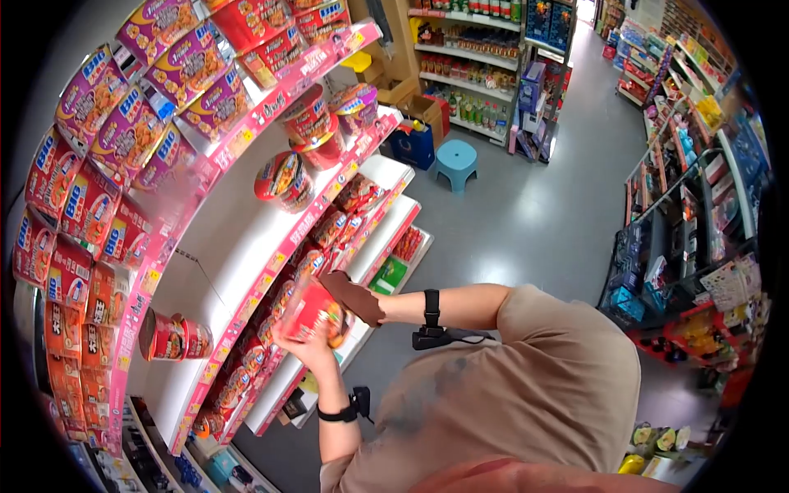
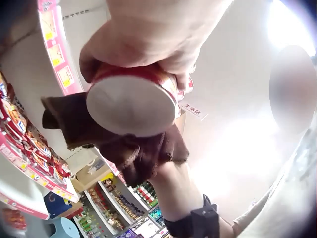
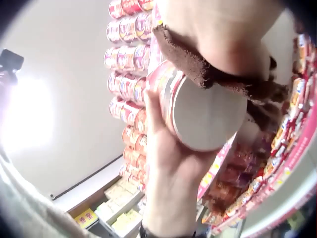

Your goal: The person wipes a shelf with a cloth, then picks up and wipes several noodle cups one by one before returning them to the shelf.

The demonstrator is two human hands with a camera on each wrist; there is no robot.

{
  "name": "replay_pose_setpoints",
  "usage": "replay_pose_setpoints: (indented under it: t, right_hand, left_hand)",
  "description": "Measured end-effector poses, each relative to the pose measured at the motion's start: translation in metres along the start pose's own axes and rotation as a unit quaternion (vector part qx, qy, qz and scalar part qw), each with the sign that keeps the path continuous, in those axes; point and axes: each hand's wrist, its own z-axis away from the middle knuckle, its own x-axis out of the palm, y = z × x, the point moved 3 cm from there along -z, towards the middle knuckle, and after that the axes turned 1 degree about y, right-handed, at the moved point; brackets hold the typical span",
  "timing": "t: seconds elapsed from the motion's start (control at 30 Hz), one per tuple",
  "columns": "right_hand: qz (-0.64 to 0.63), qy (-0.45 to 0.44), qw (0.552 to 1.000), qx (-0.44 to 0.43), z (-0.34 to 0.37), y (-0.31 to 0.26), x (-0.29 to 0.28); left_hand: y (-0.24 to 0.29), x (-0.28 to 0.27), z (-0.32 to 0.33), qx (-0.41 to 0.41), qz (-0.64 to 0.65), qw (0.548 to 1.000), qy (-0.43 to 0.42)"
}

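Observation:
In the head view a red instant noodle cup [image 1: 310, 314] is held in front of the shelf, tilted. My left hand [image 1: 312, 349] grips it, fingers curled round its side. Its plain pale base [image 2: 131, 105] faces the camera in the left wrist view. My right hand [image 3: 233, 47] holds a brown cloth [image 1: 352, 297] against the cup. Much of that hand is hidden by the cloth, which drapes over the cup's side in the right wrist view [image 3: 190, 62].
Left, a curved shelf [image 1: 189, 275] carries several noodle cups [image 1: 288, 181], with stacked cups above and red packets [image 1: 329, 230] below. A blue stool [image 1: 457, 164] stands on the grey floor, near a carton and bottle shelves [image 1: 468, 70]. Goods racks line the right side [image 1: 682, 246].

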Motion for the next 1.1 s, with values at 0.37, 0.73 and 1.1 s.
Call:
replay_pose_setpoints:
  t: [0.37, 0.73, 1.1]
  right_hand:
    - [0.334, 0.007, 0.942, 0.028, 0.089, -0.03, 0.102]
    - [-0.081, 0.12, 0.989, 0.04, 0.049, -0.019, 0.032]
    - [0.402, -0.091, 0.91, -0.044, 0.002, -0.086, 0.137]
  left_hand:
    - [0.004, 0.044, 0.001, 0.153, -0.027, 0.987, 0.04]
    - [-0.009, 0.025, 0.0, 0.093, -0.018, 0.995, -0.005]
    - [0.0, -0.005, 0.006, -0.034, 0.09, 0.986, -0.135]
